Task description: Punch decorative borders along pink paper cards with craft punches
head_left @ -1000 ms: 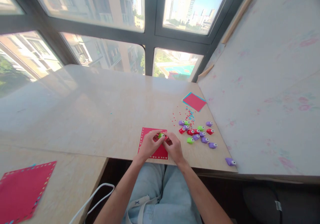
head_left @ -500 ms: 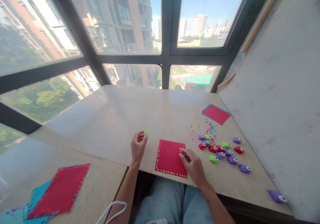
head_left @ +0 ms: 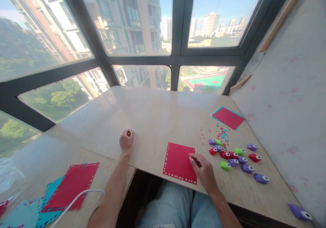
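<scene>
Evidently a green punch (head_left: 130, 131) is gripped aside by the left hand (head_left: 126, 141), while the red card (head_left: 179, 162) is pinned flat at its edge by the right hand (head_left: 202, 170), hands well apart.

You sit at a pale wood-grain table (head_left: 158, 112) pushed into a corner of dark-framed windows (head_left: 175, 56). Bright daylight shows apartment blocks, trees and a green sports court outside. A pale, pink-smudged wall (head_left: 287, 92) rises at your right, touching the table edge.
</scene>
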Available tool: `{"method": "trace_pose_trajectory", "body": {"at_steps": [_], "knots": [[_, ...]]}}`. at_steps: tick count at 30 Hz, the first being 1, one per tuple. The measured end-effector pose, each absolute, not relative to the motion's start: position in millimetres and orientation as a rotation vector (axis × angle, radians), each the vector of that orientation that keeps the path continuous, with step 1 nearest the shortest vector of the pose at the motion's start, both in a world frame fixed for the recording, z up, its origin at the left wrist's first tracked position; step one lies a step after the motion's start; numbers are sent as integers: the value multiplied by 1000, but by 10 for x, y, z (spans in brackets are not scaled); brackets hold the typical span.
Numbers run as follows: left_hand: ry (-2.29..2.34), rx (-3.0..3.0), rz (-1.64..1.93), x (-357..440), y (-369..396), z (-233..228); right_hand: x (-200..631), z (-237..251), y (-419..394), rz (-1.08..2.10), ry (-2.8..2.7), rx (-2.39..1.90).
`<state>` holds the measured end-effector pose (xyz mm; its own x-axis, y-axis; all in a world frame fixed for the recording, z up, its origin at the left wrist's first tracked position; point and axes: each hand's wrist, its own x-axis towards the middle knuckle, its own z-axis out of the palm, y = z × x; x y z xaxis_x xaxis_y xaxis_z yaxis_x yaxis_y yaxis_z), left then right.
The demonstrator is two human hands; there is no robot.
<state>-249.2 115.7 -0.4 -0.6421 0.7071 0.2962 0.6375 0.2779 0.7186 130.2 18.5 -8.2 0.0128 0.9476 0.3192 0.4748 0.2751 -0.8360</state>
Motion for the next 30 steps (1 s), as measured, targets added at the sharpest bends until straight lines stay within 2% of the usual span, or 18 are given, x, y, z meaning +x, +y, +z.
{"method": "trace_pose_trajectory", "body": {"at_steps": [9,16,20,24,30], "knots": [[2508,1344,1199,-2476,1166,-5,1286,-27,189,648,-1578,-1342],[2497,1216,1343,-2399,1007,35,1315,-12,111,746,-1405,-1321],[2469,1185,1463,-2074,674,56,1371,-32,-31,744,-1245,-1326],[2124,1362,1634,-1402,70,131,1419,37,-249,740,-1075,-1374],[1548,1490,1402,-454,-989,275,1850,521,-719,629,-981,-1364]]}}
